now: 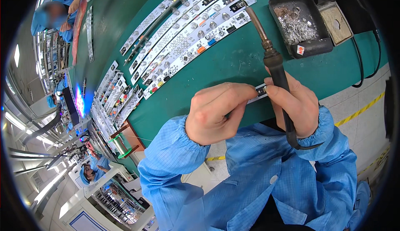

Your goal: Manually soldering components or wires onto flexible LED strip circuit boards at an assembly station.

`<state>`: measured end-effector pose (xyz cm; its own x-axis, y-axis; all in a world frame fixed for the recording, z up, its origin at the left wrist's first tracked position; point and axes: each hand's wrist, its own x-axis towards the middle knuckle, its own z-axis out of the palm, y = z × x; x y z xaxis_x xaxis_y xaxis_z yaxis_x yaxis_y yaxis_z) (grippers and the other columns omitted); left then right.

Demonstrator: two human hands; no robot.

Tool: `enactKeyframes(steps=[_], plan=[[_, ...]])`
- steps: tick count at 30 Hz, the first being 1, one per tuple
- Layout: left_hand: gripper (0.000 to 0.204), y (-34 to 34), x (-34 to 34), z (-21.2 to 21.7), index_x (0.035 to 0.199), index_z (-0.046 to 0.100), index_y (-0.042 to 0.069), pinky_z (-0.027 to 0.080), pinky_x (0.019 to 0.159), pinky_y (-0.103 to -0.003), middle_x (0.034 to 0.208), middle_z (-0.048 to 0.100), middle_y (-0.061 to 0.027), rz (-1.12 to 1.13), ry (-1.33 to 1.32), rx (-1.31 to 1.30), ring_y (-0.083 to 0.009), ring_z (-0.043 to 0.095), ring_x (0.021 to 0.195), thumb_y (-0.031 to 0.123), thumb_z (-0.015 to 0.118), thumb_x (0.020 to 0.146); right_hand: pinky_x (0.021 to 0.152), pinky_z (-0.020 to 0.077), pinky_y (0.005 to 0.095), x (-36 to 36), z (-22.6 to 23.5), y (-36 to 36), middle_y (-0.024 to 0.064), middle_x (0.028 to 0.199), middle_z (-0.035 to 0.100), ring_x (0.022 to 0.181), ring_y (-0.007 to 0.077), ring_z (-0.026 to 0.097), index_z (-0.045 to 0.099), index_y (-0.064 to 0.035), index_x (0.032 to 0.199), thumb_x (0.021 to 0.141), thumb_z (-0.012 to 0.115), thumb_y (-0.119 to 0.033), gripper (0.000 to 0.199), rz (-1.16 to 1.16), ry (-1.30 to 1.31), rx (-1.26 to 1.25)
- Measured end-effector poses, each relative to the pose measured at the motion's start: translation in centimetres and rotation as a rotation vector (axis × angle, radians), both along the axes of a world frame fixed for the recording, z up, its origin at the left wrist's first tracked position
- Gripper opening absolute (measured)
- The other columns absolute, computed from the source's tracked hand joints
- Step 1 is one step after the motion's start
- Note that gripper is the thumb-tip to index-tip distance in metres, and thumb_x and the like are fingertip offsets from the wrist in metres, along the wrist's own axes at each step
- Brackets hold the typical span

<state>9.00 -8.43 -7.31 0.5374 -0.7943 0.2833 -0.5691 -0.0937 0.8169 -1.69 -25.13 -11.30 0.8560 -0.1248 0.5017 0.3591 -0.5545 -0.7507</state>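
My left hand (217, 112) is closed, its thumb and fingertips pinching one end of a small white strip circuit board (251, 99) with a black part on it. Across from it, my right hand (296, 108) has its thumb and fingertip at the board's other end. That same hand also carries a soldering iron (273, 60), the dark handle lying between thumb and forefinger. The iron's metal tip points away from me and appears over the far right end of the long white circuit boards (179, 62). Fingers hide most of the small board.
A black tray (308, 49) of metal scraps stands at the far right, beside a soldering-iron stand with a sponge (336, 24). More boards (118, 95) and a solder wire spool (121, 146) are at left. Co-workers (98, 168) in blue sit farther off.
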Motion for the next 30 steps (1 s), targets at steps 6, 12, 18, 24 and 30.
enactKeyframes(steps=[6, 12, 18, 24, 30], plan=[[0.029, 0.2, -0.1, 0.2, 0.091, 0.063, 0.0, 0.051, 0.056, -0.031, 0.08, 0.065, -0.013, -0.009, 0.004, 0.024, -0.0265, 0.065, 0.066, -0.017, 0.06, 0.067, 0.075, 0.0562, 0.036, 0.0, -0.1, -0.2, 0.0281, 0.116, 0.057, 0.094, 0.0355, 0.066, 0.061, -0.0021, 0.11, 0.079, 0.063, -0.004, 0.032, 0.002, -0.005, -0.023], [0.024, 0.5, -0.2, 0.2, 0.085, 0.064, -0.004, 0.054, 0.068, -0.029, 0.099, 0.063, -0.0185, 0.01, -0.009, 0.081, -0.0266, 0.068, 0.083, -0.018, 0.062, 0.066, 0.072, 0.056, 0.0351, 0.2, 0.3, -0.1, 0.0286, 0.115, 0.058, 0.09, 0.0345, 0.067, 0.059, -0.0021, 0.108, 0.074, 0.063, 0.007, 0.035, -0.016, -0.025, -0.037], [0.022, 0.8, -0.6, 0.5, 0.084, 0.064, -0.003, 0.054, 0.072, -0.032, 0.102, 0.06, -0.0176, 0.011, -0.017, 0.129, -0.0264, 0.065, 0.086, -0.014, 0.067, 0.065, 0.07, 0.0555, 0.0348, 0.1, 0.5, -0.2, 0.0286, 0.114, 0.06, 0.086, 0.0337, 0.068, 0.055, -0.0028, 0.108, 0.072, 0.061, 0.017, 0.042, -0.029, -0.008, -0.064], [0.024, 0.8, -1.3, -0.3, 0.084, 0.062, -0.001, 0.05, 0.064, -0.032, 0.093, 0.061, -0.0129, 0.063, -0.119, 0.138, -0.0263, 0.062, 0.078, -0.012, 0.07, 0.064, 0.074, 0.055, 0.0359, 0.0, 0.5, -0.1, 0.0297, 0.114, 0.059, 0.09, 0.0359, 0.067, 0.053, -0.0012, 0.111, 0.073, 0.058, 0.017, 0.042, -0.012, 0.019, -0.055], [0.019, 1.0, -1.7, -0.7, 0.083, 0.061, -0.001, 0.049, 0.062, -0.033, 0.091, 0.061, -0.011, 0.119, -0.148, 0.097, -0.0267, 0.061, 0.075, -0.009, 0.068, 0.068, 0.077, 0.0546, 0.0361, -0.3, 0.9, 0.0, 0.0304, 0.115, 0.058, 0.095, 0.0338, 0.066, 0.052, -0.0005, 0.114, 0.074, 0.06, 0.017, 0.045, 0.0, 0.048, -0.09]])
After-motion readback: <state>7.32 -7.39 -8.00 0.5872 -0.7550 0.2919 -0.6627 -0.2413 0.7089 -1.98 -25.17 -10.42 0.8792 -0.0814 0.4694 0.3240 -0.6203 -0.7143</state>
